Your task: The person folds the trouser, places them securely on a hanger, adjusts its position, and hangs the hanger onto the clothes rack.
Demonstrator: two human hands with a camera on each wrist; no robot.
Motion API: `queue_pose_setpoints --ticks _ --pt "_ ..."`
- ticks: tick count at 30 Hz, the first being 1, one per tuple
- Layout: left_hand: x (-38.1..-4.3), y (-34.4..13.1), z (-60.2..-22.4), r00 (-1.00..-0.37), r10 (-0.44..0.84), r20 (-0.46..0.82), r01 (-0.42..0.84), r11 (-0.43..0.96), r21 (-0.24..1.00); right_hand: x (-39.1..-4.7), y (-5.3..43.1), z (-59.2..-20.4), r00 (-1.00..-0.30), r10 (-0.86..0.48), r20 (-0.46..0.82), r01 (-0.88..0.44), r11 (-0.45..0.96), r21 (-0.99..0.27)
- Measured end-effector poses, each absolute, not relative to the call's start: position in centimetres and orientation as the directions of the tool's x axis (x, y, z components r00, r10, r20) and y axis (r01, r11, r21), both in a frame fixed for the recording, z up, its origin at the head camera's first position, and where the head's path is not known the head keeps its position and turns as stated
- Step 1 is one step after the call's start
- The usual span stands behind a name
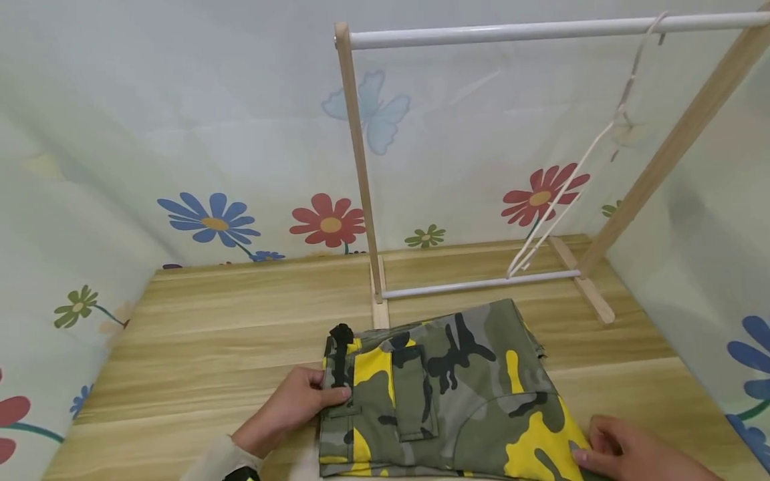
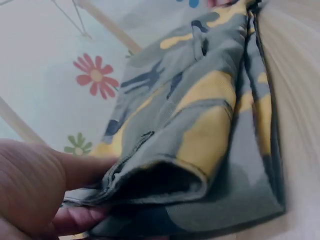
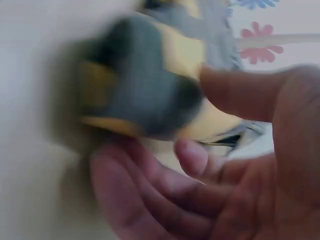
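Note:
Folded camouflage cargo trousers, grey-green with black and yellow patches, lie on the wooden tabletop. A flapped pocket and a black strap show on their left part. My left hand pinches the left edge, thumb on top and fingers below. In the left wrist view, an open fold of the trousers gapes beside that thumb. At the lower right edge, my right hand holds the cloth between thumb and fingers. The right wrist view is blurred, with the thumb on the trousers and fingers below.
Behind the trousers stands a wooden rack with a white top rail and a lower rail. One white hanger hangs at its right. Flower-printed walls enclose the wooden tabletop.

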State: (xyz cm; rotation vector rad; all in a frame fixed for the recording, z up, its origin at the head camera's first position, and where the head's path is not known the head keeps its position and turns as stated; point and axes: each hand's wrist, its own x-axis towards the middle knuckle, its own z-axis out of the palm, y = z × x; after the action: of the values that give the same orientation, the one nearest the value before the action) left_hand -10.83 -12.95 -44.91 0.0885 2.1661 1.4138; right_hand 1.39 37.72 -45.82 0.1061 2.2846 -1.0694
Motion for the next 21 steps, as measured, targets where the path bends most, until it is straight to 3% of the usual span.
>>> queue_pose_setpoints --ticks 5,12,21 --pt "-10.6 -12.3 -45.0 -0.874 0.255 -0.414 -0.257 0.481 0.838 -3.6 35.3 -41.5 -0.910 -0.055 -0.410 0.242 0.733 -0.636" --pt "-13.2 -10.8 -45.1 -0.950 0.101 -0.295 -0.205 0.512 0.834 -11.1 32.4 -39.9 -0.973 -0.211 -0.094 -0.093 0.732 -0.675" --pt "-13.9 -11.5 -45.1 -0.938 0.059 -0.342 -0.265 0.513 0.816 -15.6 31.4 -39.4 -0.976 -0.199 -0.087 -0.083 0.710 -0.699"
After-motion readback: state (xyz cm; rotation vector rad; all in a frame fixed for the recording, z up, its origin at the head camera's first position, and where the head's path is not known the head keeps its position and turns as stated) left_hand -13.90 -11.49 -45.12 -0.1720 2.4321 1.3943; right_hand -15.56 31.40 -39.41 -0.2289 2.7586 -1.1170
